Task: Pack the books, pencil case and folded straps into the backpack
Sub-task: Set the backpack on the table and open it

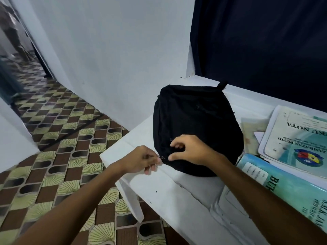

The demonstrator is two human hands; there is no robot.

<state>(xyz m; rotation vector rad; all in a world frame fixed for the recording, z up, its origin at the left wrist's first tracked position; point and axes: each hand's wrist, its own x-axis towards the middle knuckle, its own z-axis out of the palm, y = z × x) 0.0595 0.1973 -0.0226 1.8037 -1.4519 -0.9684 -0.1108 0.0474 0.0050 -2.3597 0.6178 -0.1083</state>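
A black backpack (196, 124) lies on the white table (169, 191), its carry loop pointing away from me. At its near left corner my left hand (141, 160) pinches the zipper pull (161, 157). My right hand (191, 150) grips the backpack fabric just right of the zipper, fingers curled into the cloth. To the right lie a teal book (290, 190) and a pale green book (299, 138) on white papers. Pencil case and straps are not visible.
The table's left edge (113, 167) drops to a patterned tile floor (53, 156). A white wall stands behind the backpack and a dark curtain (261, 46) hangs at the back right. More papers (253, 135) lie between backpack and books.
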